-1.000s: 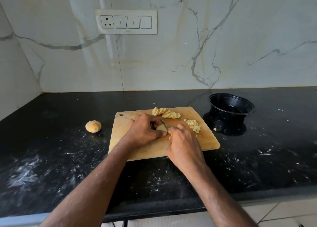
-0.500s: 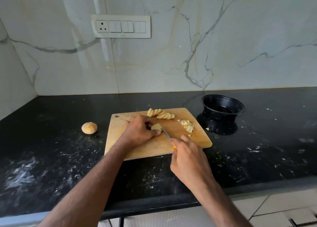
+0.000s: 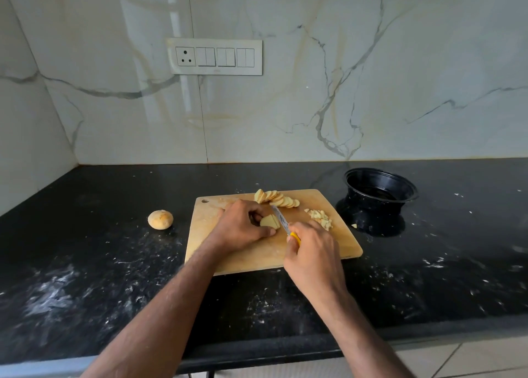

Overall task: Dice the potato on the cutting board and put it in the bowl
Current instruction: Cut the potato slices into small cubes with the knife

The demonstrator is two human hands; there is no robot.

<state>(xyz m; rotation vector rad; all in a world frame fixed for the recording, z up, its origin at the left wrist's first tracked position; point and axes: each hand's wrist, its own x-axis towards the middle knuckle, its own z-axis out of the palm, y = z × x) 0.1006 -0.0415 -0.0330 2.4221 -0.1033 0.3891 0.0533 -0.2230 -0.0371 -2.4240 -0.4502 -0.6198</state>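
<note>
A wooden cutting board [image 3: 340, 243] lies on the black counter. My left hand [image 3: 243, 226] pinches a small stack of potato slices [image 3: 270, 222] at the board's middle. My right hand [image 3: 313, 255] grips a yellow-handled knife [image 3: 281, 222], its blade resting against the right side of that stack. A fanned row of potato slices [image 3: 278, 199] lies along the board's far edge. A small heap of diced potato [image 3: 321, 219] sits on the right part of the board. The black bowl [image 3: 380, 190] stands just right of the board.
A whole round potato [image 3: 160, 219] sits on the counter left of the board. One stray potato bit [image 3: 354, 225] lies by the bowl's base. White smears mark the black counter [image 3: 85, 277]. A marble wall with a switch panel [image 3: 215, 57] stands behind.
My right hand drew the knife back toward me, then brought the blade up against the slice stack again. My left hand has kept hold of the stack.
</note>
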